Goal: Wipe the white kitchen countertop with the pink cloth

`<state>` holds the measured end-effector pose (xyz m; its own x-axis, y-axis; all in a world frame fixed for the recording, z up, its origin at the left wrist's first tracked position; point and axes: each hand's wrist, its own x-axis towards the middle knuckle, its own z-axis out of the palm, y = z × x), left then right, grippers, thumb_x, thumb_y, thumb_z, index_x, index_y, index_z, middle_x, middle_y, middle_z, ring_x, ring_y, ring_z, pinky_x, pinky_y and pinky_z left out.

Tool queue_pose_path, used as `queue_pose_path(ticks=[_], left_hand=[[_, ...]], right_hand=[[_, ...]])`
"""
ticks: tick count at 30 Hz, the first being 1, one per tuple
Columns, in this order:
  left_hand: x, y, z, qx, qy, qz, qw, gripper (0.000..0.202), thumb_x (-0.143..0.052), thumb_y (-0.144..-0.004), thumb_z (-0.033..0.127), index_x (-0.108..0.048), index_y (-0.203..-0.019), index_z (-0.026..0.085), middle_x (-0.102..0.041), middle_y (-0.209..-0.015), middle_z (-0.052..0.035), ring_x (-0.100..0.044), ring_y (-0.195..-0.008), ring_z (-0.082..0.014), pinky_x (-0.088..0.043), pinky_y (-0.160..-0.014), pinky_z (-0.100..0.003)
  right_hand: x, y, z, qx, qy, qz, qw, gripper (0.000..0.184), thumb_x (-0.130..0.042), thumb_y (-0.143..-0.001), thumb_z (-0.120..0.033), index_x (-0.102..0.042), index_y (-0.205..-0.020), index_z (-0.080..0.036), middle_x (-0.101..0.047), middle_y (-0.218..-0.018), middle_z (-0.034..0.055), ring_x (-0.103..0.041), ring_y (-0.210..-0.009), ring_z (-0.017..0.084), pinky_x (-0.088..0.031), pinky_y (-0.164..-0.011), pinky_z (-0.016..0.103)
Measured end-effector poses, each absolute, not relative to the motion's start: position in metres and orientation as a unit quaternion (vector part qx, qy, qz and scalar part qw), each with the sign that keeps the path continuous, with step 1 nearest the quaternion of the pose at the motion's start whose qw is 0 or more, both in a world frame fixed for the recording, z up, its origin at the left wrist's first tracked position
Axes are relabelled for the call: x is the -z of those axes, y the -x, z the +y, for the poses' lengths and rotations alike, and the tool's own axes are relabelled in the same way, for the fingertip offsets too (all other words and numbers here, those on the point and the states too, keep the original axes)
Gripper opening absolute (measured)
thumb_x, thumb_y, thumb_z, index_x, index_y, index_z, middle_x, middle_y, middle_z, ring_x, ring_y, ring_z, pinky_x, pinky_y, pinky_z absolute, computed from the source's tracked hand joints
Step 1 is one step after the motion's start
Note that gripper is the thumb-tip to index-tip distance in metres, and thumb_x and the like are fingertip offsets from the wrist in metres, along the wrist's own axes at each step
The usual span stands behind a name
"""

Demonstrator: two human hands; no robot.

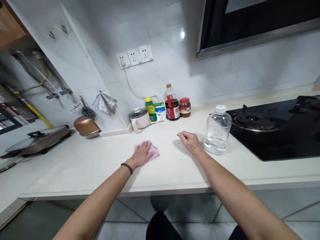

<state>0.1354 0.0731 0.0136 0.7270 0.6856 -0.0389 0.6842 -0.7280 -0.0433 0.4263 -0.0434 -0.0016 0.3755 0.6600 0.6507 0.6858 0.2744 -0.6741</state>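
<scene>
My left hand (pixel 142 154) lies flat, fingers spread, on a pink-purple cloth (pixel 155 154) spread over the white countertop (pixel 167 173). A dark beaded bracelet circles that wrist. To the right, my right hand (pixel 189 141) is curled into a loose fist just above or on the counter, and nothing shows in it. Nearest to it stands a large clear plastic bottle (pixel 217 133) with a white cap, partly filled with clear liquid.
Along the wall stand a small electric pot (pixel 139 119), a green bottle (pixel 151 110), a white-blue packet (pixel 160 112), a dark sauce bottle (pixel 172 108) and a red-lidded jar (pixel 185 108). A black gas hob (pixel 275 143) lies right; an electric pan (pixel 35 141) and copper-coloured bowl (pixel 86 125) sit left.
</scene>
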Motion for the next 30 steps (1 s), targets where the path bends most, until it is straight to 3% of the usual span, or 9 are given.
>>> queue_pose_path(ticks=[6,13,30], left_hand=[[-0.009,-0.168,0.137,-0.014,0.892,-0.450,0.030,0.072,-0.020,-0.098,0.061,-0.023,-0.155,0.017,-0.019,-0.164,-0.0156,-0.015,-0.151,-0.0308,-0.021,-0.117,-0.055],[-0.009,-0.185,0.149,0.000,0.879,-0.477,0.019,0.070,-0.021,-0.099,0.060,-0.027,-0.153,0.016,-0.018,-0.164,-0.0169,-0.017,-0.150,-0.0344,-0.022,-0.115,-0.059],[-0.011,-0.139,0.015,-0.008,0.963,-0.268,-0.019,0.077,-0.019,-0.099,0.065,-0.015,-0.160,0.018,-0.011,-0.166,-0.0130,-0.004,-0.153,-0.0309,-0.010,-0.121,-0.055]], right_hand=[[0.002,-0.426,-0.041,-0.001,0.605,-0.564,0.563,0.036,-0.053,-0.090,-0.049,-0.076,-0.083,-0.022,-0.067,-0.065,-0.0010,-0.058,-0.061,0.015,-0.039,-0.058,0.025],[0.003,-0.426,-0.039,-0.012,0.612,-0.560,0.559,0.037,-0.054,-0.089,-0.049,-0.075,-0.081,-0.021,-0.064,-0.061,-0.0013,-0.057,-0.059,0.015,-0.039,-0.058,0.025],[0.005,-0.431,-0.039,0.010,0.620,-0.549,0.561,0.040,-0.052,-0.088,-0.052,-0.074,-0.076,-0.022,-0.064,-0.061,-0.0003,-0.058,-0.060,0.016,-0.038,-0.059,0.026]])
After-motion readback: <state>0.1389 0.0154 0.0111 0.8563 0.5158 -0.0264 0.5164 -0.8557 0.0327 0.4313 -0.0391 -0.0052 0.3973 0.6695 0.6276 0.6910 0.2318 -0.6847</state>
